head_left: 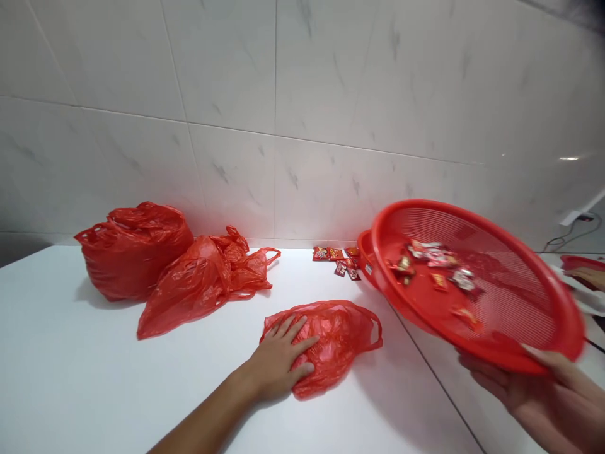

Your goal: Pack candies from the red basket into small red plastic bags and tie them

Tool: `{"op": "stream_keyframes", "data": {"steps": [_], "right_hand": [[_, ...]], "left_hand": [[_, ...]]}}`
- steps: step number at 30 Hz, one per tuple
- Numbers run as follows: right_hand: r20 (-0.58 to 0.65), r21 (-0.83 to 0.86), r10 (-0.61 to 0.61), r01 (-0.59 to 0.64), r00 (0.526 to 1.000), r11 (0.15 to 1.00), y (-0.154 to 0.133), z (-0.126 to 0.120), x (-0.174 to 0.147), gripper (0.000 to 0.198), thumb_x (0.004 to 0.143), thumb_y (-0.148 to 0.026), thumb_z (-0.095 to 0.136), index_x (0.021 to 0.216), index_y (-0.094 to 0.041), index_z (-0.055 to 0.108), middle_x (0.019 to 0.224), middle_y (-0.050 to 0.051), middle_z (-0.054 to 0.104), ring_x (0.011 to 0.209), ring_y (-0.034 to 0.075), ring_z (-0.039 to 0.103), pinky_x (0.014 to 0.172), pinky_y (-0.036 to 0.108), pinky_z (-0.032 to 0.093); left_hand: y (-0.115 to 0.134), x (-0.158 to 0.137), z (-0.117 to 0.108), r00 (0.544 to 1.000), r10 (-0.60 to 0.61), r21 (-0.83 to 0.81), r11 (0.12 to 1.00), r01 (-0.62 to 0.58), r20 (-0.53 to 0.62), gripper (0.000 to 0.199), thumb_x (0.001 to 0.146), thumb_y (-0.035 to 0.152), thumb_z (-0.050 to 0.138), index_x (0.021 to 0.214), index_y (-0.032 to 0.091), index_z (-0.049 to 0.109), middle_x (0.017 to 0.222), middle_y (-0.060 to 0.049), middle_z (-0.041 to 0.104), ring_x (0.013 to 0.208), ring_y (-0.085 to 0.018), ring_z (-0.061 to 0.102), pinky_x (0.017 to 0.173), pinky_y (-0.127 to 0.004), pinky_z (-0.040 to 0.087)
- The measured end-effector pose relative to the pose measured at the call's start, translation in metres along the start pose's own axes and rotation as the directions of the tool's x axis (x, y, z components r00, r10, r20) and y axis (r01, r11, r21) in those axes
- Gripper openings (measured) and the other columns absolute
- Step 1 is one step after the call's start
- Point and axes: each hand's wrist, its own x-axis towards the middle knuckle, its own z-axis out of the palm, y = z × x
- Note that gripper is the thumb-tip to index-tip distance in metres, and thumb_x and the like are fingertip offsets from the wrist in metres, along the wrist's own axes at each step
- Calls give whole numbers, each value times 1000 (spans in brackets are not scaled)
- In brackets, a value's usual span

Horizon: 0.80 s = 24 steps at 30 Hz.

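My left hand [280, 362] rests with its fingers spread on a crumpled red plastic bag [340, 343], which lies on the white table with its handle loop to the right. What is inside the bag, if anything, cannot be made out. On the right, my right hand [524, 391] grips the lower rim of a round red plastic basket [515, 284] and holds it tilted above the table. Several small wrapped candies [435, 255] lie inside the basket, slightly blurred. The fingers under the rim are partly hidden.
A full red plastic bag [135, 252] stands at the left, beside another slumped red bag [198, 284]. Several small red snack packets [335, 254] lie near the tiled wall [227, 170]. Another red basket [366, 255] is partly behind the raised one. A cable [574, 230] runs at far right.
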Motion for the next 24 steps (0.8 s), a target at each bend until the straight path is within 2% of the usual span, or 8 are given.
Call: {"op": "stream_keyframes", "data": {"steps": [2, 5, 8, 11, 15, 19, 22, 24], "right_hand": [[195, -67, 54, -42, 979, 997, 13, 43, -8, 39, 71, -38, 73, 106, -24, 79, 103, 24, 78, 86, 42, 78, 83, 64, 61], [411, -124, 124, -79, 903, 989, 40, 96, -7, 30, 74, -38, 76, 96, -18, 78, 99, 18, 80, 81, 36, 77, 70, 50, 65], [543, -151, 163, -95, 824, 984, 73, 135, 8, 23, 75, -36, 73, 84, -16, 75, 82, 13, 78, 66, 27, 73, 58, 39, 63], [623, -178, 156, -56, 766, 982, 107, 163, 25, 22, 73, -38, 72, 75, -16, 70, 67, 9, 72, 54, 23, 67, 50, 35, 60], [645, -217, 105, 50, 757, 975, 141, 177, 41, 28, 66, -43, 77, 68, -19, 62, 53, 3, 62, 45, 21, 60, 44, 34, 57], [643, -276, 94, 116, 760, 954, 157, 170, 48, 32, 68, -48, 74, 71, -22, 57, 47, 0, 57, 39, 20, 55, 36, 29, 44], [600, -307, 62, 158, 798, 938, 157, 163, 52, 30, 70, -47, 72, 74, -22, 55, 48, -2, 55, 36, 16, 47, 34, 26, 35], [566, -307, 17, 192, 824, 932, 153, 160, 54, 29, 70, -46, 72, 76, -22, 55, 53, -1, 59, 41, 17, 52, 39, 28, 39]], "left_hand": [[-1, -1, -3, 1000, 19, 5, 1000, -19, -2, 58, 103, 62, 47, 158, 46, 44, 177, -2, 19, 163, -41, 13, 127, -71, 14], [-3, -1, -11, 999, 47, 34, 998, -46, -8, 54, 103, 59, 49, 154, 42, 53, 175, -3, 27, 162, -42, 18, 127, -71, 15], [-5, 0, -19, 997, 64, 24, 998, -63, -53, 49, 103, 56, 50, 145, 37, 65, 168, -5, 42, 157, -42, 29, 128, -69, 18], [-7, -1, -23, 990, 51, -2, 999, -51, -130, 42, 103, 52, 50, 135, 36, 73, 158, -4, 56, 150, -39, 41, 128, -64, 24], [-12, -2, -18, 968, -38, -107, 994, 11, -248, 48, 101, 48, 54, 145, 31, 65, 155, -5, 59, 142, -35, 50, 124, -55, 38], [-18, 0, -11, 966, -76, -208, 978, 24, -248, 53, 100, 49, 57, 149, 29, 61, 146, -6, 67, 135, -31, 59, 117, -47, 48], [-20, 4, -11, 964, -81, -180, 983, 36, -253, 48, 99, 52, 58, 141, 30, 68, 143, -4, 70, 133, -31, 62, 118, -45, 48], [-20, 6, -14, 966, -66, -151, 988, 29, -250, 44, 101, 52, 54, 134, 30, 72, 139, -3, 72, 131, -31, 63, 118, -44, 47]]}}
